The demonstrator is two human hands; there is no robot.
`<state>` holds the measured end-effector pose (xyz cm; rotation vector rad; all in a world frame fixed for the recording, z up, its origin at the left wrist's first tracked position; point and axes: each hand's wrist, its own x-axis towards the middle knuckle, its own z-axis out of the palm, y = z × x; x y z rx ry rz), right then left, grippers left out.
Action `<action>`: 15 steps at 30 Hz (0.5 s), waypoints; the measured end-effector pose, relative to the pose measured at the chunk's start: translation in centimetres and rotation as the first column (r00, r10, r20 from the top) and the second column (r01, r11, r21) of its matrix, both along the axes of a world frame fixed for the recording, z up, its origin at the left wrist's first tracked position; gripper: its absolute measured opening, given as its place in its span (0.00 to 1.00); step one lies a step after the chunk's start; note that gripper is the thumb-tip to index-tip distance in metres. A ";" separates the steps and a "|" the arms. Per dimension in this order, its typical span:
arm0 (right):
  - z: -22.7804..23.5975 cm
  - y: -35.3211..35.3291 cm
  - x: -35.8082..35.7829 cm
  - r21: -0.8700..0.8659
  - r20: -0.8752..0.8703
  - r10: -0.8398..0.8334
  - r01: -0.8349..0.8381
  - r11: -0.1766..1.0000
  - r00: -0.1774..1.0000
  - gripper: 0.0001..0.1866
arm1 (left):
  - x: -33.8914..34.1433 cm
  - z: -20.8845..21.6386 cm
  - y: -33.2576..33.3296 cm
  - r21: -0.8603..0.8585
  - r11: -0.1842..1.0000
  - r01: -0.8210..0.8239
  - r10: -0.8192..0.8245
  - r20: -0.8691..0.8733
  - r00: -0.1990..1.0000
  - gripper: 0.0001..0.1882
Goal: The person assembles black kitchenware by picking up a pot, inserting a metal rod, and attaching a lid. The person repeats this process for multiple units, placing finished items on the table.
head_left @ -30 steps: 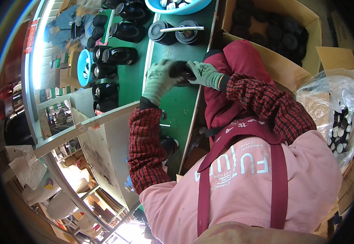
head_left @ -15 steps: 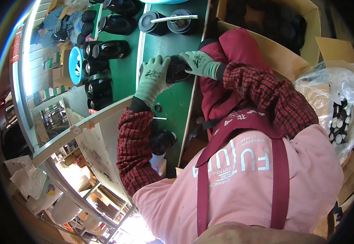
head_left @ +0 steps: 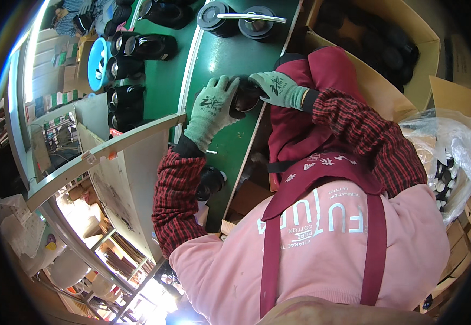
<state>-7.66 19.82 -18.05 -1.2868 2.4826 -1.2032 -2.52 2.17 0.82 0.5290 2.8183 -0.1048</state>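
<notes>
From the left, I saw black casings (head_left: 127,97) in a row on the green surface (head_left: 230,59). My left hand (head_left: 212,108) and my right hand (head_left: 276,89), both gloved, had their fingers closed on one dark round part (head_left: 244,100) above the surface edge.

Green knit gloves cover both hands (head_left: 212,108), with red plaid sleeves (head_left: 176,200), pink sweatshirt, maroon apron.

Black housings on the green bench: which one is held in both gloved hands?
The black housing at the bench's near edge, gripped between the left hand and right hand; the other housings lie untouched in rows farther back.
</notes>
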 end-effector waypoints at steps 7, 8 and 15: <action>0.2 -5.7 -0.2 0.310 0.149 0.031 -0.076 0.948 0.988 0.49 | -1.2 2.3 -15.0 0.073 0.934 -0.348 0.343 0.075 0.936 0.48; -1.4 -6.3 -0.8 0.396 0.099 0.023 -0.060 0.916 0.995 0.50 | -1.6 2.3 -19.0 0.140 0.881 -0.452 0.446 0.078 0.892 0.48; -3.9 -4.9 0.6 0.720 -0.055 0.208 -0.106 0.686 0.977 0.53 | -7.5 1.4 -31.8 -0.028 0.762 -0.647 0.623 -0.241 0.744 0.47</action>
